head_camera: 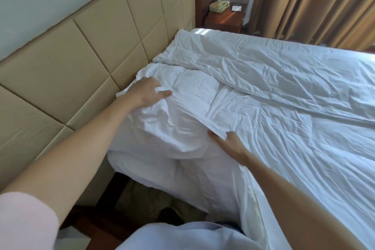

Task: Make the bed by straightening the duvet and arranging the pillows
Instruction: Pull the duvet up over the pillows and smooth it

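Note:
A white, wrinkled duvet point(284, 95) covers the bed, and its top edge lies bunched along the headboard side. My left hand point(146, 91) rests near the head of the bed, fingers closed on a fold of the duvet's corner. My right hand point(229, 144) pinches the duvet's edge lower down, near the bed's side. Between my hands the cloth is raised in a rumpled hump point(172, 128). No pillow is plainly visible; a rounded white bulge point(146, 164) sits under the duvet at the near corner.
A beige padded headboard point(71, 63) runs along the left. A wooden nightstand point(225, 18) with a telephone point(219, 6) stands at the far side, next to brown curtains point(314, 2). The floor point(142, 205) shows beside the bed below me.

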The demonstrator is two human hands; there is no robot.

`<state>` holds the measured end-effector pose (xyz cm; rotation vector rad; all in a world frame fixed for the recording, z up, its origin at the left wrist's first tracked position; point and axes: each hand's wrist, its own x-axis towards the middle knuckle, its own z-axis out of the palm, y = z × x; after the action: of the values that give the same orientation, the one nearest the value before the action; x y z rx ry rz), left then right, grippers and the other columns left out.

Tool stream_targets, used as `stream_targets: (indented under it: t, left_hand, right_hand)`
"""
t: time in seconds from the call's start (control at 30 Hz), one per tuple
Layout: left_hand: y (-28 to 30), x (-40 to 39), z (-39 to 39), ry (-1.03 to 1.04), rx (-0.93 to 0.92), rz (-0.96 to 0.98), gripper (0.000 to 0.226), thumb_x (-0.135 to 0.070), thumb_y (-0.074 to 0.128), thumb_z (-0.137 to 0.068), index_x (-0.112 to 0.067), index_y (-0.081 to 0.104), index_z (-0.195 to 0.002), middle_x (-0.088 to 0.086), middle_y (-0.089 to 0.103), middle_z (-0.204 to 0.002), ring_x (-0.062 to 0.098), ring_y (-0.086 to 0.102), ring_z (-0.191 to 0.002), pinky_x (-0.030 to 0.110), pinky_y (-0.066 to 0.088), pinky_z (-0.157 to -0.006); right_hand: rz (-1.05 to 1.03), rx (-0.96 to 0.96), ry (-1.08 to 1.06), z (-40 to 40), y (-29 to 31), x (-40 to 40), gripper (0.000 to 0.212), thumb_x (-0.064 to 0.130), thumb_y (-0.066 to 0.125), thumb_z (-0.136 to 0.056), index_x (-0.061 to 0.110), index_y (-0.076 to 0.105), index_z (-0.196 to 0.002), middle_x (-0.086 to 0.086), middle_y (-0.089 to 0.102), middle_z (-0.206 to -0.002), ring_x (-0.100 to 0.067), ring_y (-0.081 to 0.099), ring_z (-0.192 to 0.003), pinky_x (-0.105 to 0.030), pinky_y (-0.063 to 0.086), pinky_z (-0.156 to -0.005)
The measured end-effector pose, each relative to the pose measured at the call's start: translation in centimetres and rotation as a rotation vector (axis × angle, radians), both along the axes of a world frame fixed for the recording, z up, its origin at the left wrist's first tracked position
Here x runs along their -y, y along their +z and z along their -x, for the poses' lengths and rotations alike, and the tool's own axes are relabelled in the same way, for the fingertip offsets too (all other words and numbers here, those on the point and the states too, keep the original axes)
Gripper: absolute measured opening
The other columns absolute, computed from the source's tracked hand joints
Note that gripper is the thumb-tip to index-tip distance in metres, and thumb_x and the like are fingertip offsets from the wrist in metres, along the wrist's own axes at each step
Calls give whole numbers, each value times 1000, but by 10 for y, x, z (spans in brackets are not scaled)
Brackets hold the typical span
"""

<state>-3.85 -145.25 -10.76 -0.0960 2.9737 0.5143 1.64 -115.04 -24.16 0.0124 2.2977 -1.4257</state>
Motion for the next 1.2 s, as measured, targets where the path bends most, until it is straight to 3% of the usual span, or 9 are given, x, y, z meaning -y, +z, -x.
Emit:
stream_targets:
  t: [0.1, 0.23, 0.4, 0.5, 0.6, 0.7, 0.87, 1.1, 1.2]
  left_hand:
    - [-8, 20, 12, -41, 3, -21, 65, -69, 57, -83, -16, 31, -58, -1, 41, -52, 19, 43, -51, 33, 29, -53]
    - [-10, 45, 31, -126, -62, -97, 70, -79, 61, -72, -16, 33, -57, -5, 41, -52, 15, 42, -52, 34, 30, -54]
    - [-3, 80, 66, -234, -108, -39, 74, -95, 59, -44, -27, 37, -62, -8, 47, -61, 14, 47, -61, 35, 41, -59]
    - [6, 99, 95, -265, -154, 56, 61, -84, 67, -53, -28, 50, -72, -9, 50, -65, 20, 51, -67, 34, 40, -62]
    - [29, 122, 125, -230, -300, 217, 72, -82, 61, -65, -15, 63, -89, -4, 50, -60, 25, 54, -64, 35, 44, -62]
    - [62, 142, 150, -216, -448, 349, 67, -73, 62, -75, -8, 64, -87, -2, 40, -55, 26, 46, -59, 35, 38, -60]
    - [100, 165, 184, -264, -633, 453, 67, -73, 56, -80, -8, 69, -91, 15, 67, -70, 32, 60, -60, 35, 41, -58]
    - [121, 173, 231, -244, -717, 488, 77, -76, 34, -80, -10, 72, -87, 17, 70, -72, 35, 65, -63, 36, 42, -58]
    - [125, 171, 257, -234, -719, 490, 71, -71, 37, -85, -9, 71, -88, 19, 70, -74, 38, 66, -64, 38, 46, -59]
  right_hand:
    - [-29, -64, 22, 34, 24, -5, 64, 69, 63, -81, 9, 53, -59, 7, 46, -55, -6, 40, -51, -28, 31, -52]
    - [-99, -131, -12, 72, 54, 5, 65, 73, 57, -80, 22, 24, -56, 6, 24, -51, -10, 24, -46, -29, 19, -49]
    - [-267, -252, -129, 127, 86, 38, 69, 79, 67, -67, 16, 39, -57, 5, 33, -51, -13, 36, -46, -32, 28, -51]
    - [-336, -348, -223, 156, 115, 71, 71, 80, 67, -63, 14, 39, -59, 0, 34, -53, -14, 37, -47, -32, 26, -49]
    - [-378, -438, -312, 179, 144, 108, 68, 75, 67, -70, 13, 43, -55, 2, 43, -51, -13, 43, -47, -31, 28, -46]
    - [-388, -477, -356, 198, 167, 139, 63, 73, 64, -74, 15, 51, -56, 2, 53, -56, -15, 52, -53, -32, 32, -48]
    - [-368, -512, -418, 226, 190, 162, 61, 73, 62, -76, 16, 56, -58, 0, 59, -61, -17, 57, -58, -30, 32, -49]
    - [-393, -600, -404, 283, 217, 169, 57, 70, 61, -79, 16, 61, -62, 4, 60, -61, -11, 56, -60, -28, 31, -49]
    - [-407, -636, -381, 317, 224, 164, 59, 71, 60, -79, 15, 65, -63, 3, 61, -61, -10, 56, -58, -26, 31, -48]
